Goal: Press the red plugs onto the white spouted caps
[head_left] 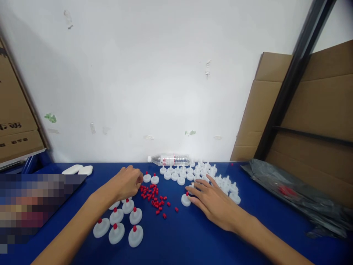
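Observation:
My left hand [129, 183] is closed, its fingers curled down at the left edge of a loose pile of small red caps [156, 202]; whatever is between the fingertips is hidden. My right hand [213, 202] reaches out with fingers apart, over the near edge of a cluster of white spouted lids [190, 176]. By its fingertips sits a white lid with a red cap on its spout [185, 200], and another white lid is partly hidden under the fingers. Several red-capped white lids [116, 233] stand near my left forearm, and two more [154, 179] stand behind the pile.
A clear plastic bottle [180, 159] lies against the wall at the back of the blue table [171, 246]. Two white oval objects [73, 169] lie at the back left. At right are a grey plastic bag [292, 195] and cardboard [250, 110] beside a black post.

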Motion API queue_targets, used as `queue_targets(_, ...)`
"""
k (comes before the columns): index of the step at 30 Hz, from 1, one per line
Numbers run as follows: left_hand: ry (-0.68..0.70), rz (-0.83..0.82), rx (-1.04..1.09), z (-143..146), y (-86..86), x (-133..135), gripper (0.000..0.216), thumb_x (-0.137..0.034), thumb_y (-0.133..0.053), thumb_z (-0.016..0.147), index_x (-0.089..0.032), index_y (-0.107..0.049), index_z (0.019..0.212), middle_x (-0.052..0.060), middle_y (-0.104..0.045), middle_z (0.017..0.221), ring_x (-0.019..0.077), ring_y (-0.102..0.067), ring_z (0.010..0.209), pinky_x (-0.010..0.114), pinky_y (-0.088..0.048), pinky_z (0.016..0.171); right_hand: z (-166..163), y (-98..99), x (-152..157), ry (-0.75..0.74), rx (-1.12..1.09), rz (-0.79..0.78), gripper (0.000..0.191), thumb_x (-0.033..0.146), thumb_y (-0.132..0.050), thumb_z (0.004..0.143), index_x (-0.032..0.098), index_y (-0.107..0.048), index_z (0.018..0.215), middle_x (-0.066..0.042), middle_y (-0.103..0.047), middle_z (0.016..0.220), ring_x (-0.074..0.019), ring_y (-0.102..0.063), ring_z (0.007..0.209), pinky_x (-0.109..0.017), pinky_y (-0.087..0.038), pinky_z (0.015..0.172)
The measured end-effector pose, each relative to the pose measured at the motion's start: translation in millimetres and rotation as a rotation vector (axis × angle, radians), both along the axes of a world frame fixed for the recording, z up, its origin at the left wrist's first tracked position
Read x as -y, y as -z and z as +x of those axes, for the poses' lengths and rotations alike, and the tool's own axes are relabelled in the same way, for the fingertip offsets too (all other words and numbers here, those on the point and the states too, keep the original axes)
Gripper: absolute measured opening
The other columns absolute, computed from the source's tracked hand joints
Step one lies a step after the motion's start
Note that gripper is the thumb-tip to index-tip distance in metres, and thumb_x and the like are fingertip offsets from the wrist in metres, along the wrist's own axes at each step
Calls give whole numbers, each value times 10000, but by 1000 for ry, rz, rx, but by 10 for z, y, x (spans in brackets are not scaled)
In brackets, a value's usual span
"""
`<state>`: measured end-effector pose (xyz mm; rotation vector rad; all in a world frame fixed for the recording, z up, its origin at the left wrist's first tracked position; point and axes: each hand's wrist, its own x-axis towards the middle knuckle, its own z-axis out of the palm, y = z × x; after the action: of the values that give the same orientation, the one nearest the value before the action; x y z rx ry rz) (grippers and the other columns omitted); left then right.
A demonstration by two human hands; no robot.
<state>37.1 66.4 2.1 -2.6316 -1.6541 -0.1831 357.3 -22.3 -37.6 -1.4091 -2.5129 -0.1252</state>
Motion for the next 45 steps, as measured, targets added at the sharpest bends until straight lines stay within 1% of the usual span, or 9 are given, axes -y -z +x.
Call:
queue_targets(4, 11, -27, -53, 25, -23, 8, 254, -174, -584, 802, -227, -753, 984, 82, -750, 981, 292, -652, 989, 370, -468, 816, -11, -24, -4, -11, 13, 6, 323, 323, -394, 1059, 281, -604, 1300, -68, -685, 1181, -262, -594, 1201, -607, -252, 1169)
queue_targets(17, 21, 27, -75, 19, 30, -38, 127, -146, -564, 807, -205, -674, 823, 93, -704, 848, 283, -645, 879, 354, -439, 732, -8, -2, -31, 12, -38, -5, 213, 230, -469, 1027, 265, -632, 1159, -50, -676, 1041, -226, -655, 1026, -562, -320, 1124)
queue_targets(22, 28, 108, 48, 91, -49, 32, 131, -223, -497, 871, -200, -625, 884, 95, -674, 889, 242, -631, 790, 329, -443, 658, -39, -101, 40, 1, -165, 22, 259, 222, -423, 1038, 285, -614, 1200, -73, -613, 1138, -234, -621, 1039, -446, -498, 949)
queue_targets(24, 85, 137, 172, 164, -75, 93, 122, -251, -500, 882, -205, -612, 893, 70, -666, 884, 212, -626, 753, 320, -455, 660, -52, -123, 73, -33, -202, 21, 305, 199, -384, 1041, 314, -597, 1227, -77, -571, 1229, -231, -611, 1051, -398, -533, 873)
queue_targets(27, 228, 177, 304, 317, -73, 214, 113, -245, -502, 895, -207, -607, 915, 49, -662, 905, 187, -630, 778, 310, -475, 698, -70, -101, 86, -113, -226, 38, 373, 162, -357, 1041, 353, -530, 1311, -75, -555, 1280, -234, -596, 1104, -418, -527, 907)
queue_targets(29, 296, 195, 334, 433, -37, 294, 118, -231, -500, 908, -203, -610, 939, 49, -657, 928, 181, -627, 780, 306, -481, 690, -77, -56, 74, -140, -298, 59, 394, 202, -412, 1041, 340, -409, 1411, -81, -592, 1239, -238, -596, 1121, -450, -511, 956)
queue_targets(34, 446, 286, 334, 660, 85, 440, 119, -161, -493, 927, -180, -609, 944, 49, -643, 874, 184, -608, 766, 312, -488, 671, -86, 30, 65, -115, -475, 76, 698, 231, -576, 982, 308, -142, 1524, -83, -633, 1207, -234, -629, 1097, -462, -522, 969)
queue_targets(38, 563, 348, 379, 749, 119, 530, 144, -177, -474, 973, -178, -609, 923, 37, -632, 819, 166, -592, 705, 285, -473, 608, -122, -2, 112, -131, -504, 33, 774, 207, -623, 950, 330, -136, 1539, -56, -646, 1202, -194, -656, 1064, -393, -539, 959)
queue_targets(45, 680, 378, 398, 846, 168, 616, 158, -130, -466, 981, -181, -597, 908, 36, -642, 816, 163, -590, 728, 281, -477, 637, -145, -34, 133, -135, -495, 45, 698, 224, -591, 965, 317, -206, 1540, -70, -674, 1258, -200, -665, 1125, -394, -542, 983)
